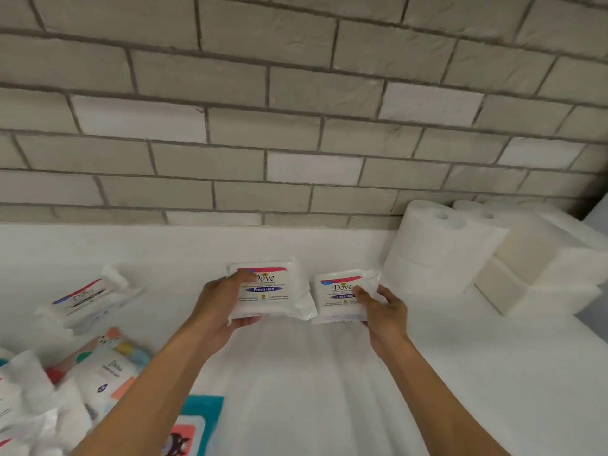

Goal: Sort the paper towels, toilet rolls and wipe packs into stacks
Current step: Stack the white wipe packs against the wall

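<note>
Two white Dove wipe packs lie side by side near the middle of the white surface. My left hand [222, 302] grips the left Dove pack [274, 292] by its left edge, thumb on top. My right hand [383, 307] grips the right Dove pack [339, 296] at its right side, thumb across the label. Stacked toilet rolls [431, 245] stand at the back right against the wall. Beside them sit stacked white paper towel packs [539, 268].
A third Dove pack [87, 297] lies tilted at the left. A heap of mixed wipe packs [98, 373] fills the lower left corner, with a teal pack [197, 426] at the bottom edge. A grey brick wall [296, 110] closes the back.
</note>
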{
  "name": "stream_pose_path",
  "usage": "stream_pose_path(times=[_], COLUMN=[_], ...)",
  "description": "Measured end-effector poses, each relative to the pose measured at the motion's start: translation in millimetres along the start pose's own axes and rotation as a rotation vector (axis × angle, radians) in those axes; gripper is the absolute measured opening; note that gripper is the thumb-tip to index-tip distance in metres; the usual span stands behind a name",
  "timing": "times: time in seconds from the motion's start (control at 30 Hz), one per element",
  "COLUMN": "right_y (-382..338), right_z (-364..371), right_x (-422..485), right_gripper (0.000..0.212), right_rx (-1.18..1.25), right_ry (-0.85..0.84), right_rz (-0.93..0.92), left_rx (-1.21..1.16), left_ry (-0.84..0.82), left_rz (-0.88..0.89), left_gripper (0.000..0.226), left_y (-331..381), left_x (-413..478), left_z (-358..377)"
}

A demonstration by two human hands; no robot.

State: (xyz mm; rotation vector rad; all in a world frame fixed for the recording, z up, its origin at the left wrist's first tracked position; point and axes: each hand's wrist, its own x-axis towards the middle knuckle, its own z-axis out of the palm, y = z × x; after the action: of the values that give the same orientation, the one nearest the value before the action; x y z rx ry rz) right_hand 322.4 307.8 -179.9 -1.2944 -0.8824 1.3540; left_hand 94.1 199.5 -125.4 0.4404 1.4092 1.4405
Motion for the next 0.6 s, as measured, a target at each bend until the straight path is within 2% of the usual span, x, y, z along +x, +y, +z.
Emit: stream_pose_path(times=[0.17,0.5,0.6], right_y=[-12.0,-7.4,-1.1], right_z=[-2.6,6.5,9.3], right_x=[60.7,142.6,152.9], right_gripper=[0.014,0.033,0.027], right_rx=[-0.083,-0.325,-0.378], right_ry=[0.037,0.144,0.154], right_rz=[-0.054,-0.102,-0.117], left_rx=[0.059,0.232,0.280], left_ry=[0.026,0.178,0.183], left_rz=[-0.014,-0.009,-0.005], left_gripper=[0.020,0.023,0.032], left_y=[-5.3,-31.2,-38.9], left_x=[53.1,149.4,169.0], left_z=[44.2,99.5,107.6])
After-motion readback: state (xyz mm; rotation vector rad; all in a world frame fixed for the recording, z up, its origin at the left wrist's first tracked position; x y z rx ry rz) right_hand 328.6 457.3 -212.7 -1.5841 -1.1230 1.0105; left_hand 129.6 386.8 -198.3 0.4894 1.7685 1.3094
